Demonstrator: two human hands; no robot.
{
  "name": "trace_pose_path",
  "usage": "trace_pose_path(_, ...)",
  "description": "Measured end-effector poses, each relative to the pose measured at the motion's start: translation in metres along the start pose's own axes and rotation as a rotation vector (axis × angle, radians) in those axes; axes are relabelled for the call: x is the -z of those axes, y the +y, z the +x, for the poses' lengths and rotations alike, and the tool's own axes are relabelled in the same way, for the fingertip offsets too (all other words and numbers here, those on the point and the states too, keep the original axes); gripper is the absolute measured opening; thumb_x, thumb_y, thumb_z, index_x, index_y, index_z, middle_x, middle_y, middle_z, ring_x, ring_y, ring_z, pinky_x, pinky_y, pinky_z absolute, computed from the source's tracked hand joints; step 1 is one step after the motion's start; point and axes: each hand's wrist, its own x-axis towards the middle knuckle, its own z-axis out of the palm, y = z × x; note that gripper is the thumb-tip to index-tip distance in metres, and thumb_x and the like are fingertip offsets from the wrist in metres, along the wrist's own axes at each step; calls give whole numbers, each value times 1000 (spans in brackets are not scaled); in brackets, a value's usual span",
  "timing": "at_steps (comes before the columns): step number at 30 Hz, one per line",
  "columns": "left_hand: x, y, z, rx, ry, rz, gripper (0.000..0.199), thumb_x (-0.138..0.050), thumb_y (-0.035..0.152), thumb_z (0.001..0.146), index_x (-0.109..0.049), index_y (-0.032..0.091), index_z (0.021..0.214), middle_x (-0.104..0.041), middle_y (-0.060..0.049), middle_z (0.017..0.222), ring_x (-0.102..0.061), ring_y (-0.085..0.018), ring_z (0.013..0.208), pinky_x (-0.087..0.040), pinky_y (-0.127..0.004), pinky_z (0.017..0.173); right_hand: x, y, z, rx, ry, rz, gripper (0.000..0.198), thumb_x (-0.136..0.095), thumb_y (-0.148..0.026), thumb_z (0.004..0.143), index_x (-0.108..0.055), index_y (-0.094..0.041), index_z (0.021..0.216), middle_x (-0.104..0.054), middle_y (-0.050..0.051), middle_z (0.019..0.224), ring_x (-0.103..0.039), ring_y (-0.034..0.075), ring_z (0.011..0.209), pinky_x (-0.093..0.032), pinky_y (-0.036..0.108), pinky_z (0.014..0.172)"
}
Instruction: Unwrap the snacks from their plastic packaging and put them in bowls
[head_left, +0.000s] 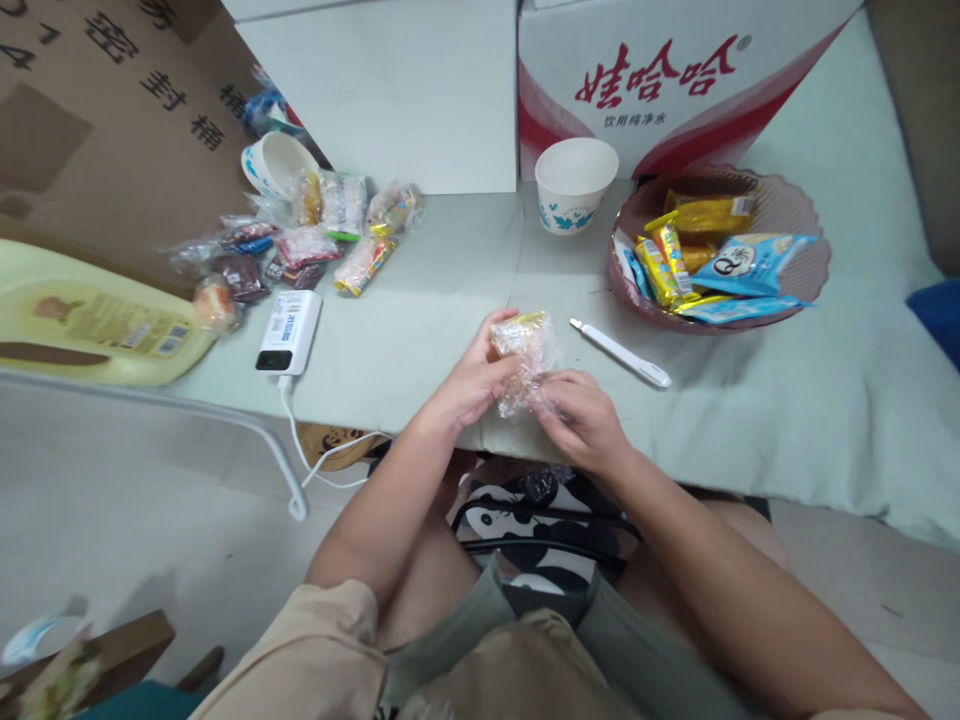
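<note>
Between my hands, over the near edge of the green cloth, is a snack in crinkled clear plastic wrapping (pixel 523 345), with a yellow part at its top. My left hand (pixel 480 372) is closed around its left side, thumb across the front. The fingers of my right hand (pixel 583 415) pinch the loose plastic at its lower right. A white pen-like cutter (pixel 621 353) lies on the cloth just right of my hands. Farther right, a pink scalloped bowl (pixel 814 215) holds several yellow and blue snack packets (pixel 757 265).
A paper cup (pixel 576 188) stands by the white-and-red carton (pixel 675 90); another paper cup (pixel 277 163) lies tipped at left. Several wrapped snacks (pixel 304 245) are heaped there. A white power bank (pixel 289 332) with a cable and a large yellow bottle (pixel 97 315) lie near the left edge.
</note>
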Motion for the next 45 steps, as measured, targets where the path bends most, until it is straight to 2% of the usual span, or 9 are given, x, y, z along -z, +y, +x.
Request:
trace_pose_path(5, 3, -1, 1, -79, -12, 99, 59, -82, 14, 62, -61, 29, 115, -66, 0, 97, -62, -13, 80, -49, -24, 72, 1, 1, -1, 46, 197, 8, 18, -56, -24, 91, -73, -27, 92, -67, 6, 91, -63, 20, 85, -51, 38, 78)
trace_pose_path(12, 8, -5, -2, -32, -287, 323, 65, -84, 22, 67, -58, 26, 127, -64, -8, 123, -63, -20, 104, -48, -31, 90, -2, 9, 1, -96, 406, -29, 7, -69, -27, 83, -68, -25, 90, -58, 5, 102, -59, 22, 97, -51, 42, 89)
trace_pose_path(20, 14, -3, -3, 68, -450, 263, 90, -87, 38, 64, -48, 27, 144, -54, -15, 144, -57, -32, 125, -49, -43, 100, -2, 19, 4, -374, 243, 369, 52, -69, -37, 82, -51, -29, 129, -64, 7, 120, -63, 24, 105, -53, 42, 93)
trace_pose_path(26, 14, 5, -2, -46, -376, 589, 64, -75, 34, 78, -55, 23, 138, -60, -13, 138, -58, -29, 123, -47, -43, 104, 6, 21, 4, -404, 156, 371, 42, -61, -46, 87, -58, -26, 124, -62, 9, 126, -63, 25, 105, -55, 43, 91)
trace_pose_path(30, 27, 23, -2, 18, -427, 618, 61, -79, 35, 75, -61, 22, 132, -68, -11, 122, -64, -26, 109, -52, -36, 92, 10, 20, -1, -450, 71, 488, 64, -71, -47, 81, -48, -29, 138, -57, 12, 135, -65, 21, 93, -58, 41, 81)
trace_pose_path(34, 34, 30, -1, 42, -289, 492, 68, -80, 45, 73, -59, 23, 132, -70, -9, 112, -67, -20, 93, -54, -31, 81, 6, 16, -3, -514, 4, 674, 66, -75, -42, 77, -47, -29, 135, -65, 6, 108, -65, 19, 86, -58, 37, 79)
trace_pose_path(38, 23, 14, 1, -99, -119, 229, 72, -81, 50, 70, -53, 29, 132, -66, -7, 120, -68, -18, 94, -56, -29, 79, -5, 17, 0, -578, 194, 765, 56, -74, -41, 78, -43, -31, 124, -63, 3, 110, -65, 17, 89, -58, 34, 78)
trace_pose_path(42, 4, -5, 5, -159, -109, 229, 77, -88, 38, 64, -50, 31, 131, -66, -6, 117, -68, -19, 96, -56, -31, 84, 2, 18, 4, -467, 262, 568, 41, -66, -47, 84, -46, -29, 115, -64, 2, 104, -64, 18, 87, -57, 33, 75)
trace_pose_path(45, 7, -6, 12, -292, -8, 252, 77, -87, 34, 64, -49, 31, 131, -66, -5, 114, -68, -18, 93, -56, -31, 83, 26, 21, 3, -287, 293, 152, 27, -52, -44, 94, -58, -25, 111, -65, 7, 107, -63, 21, 93, -55, 37, 81)
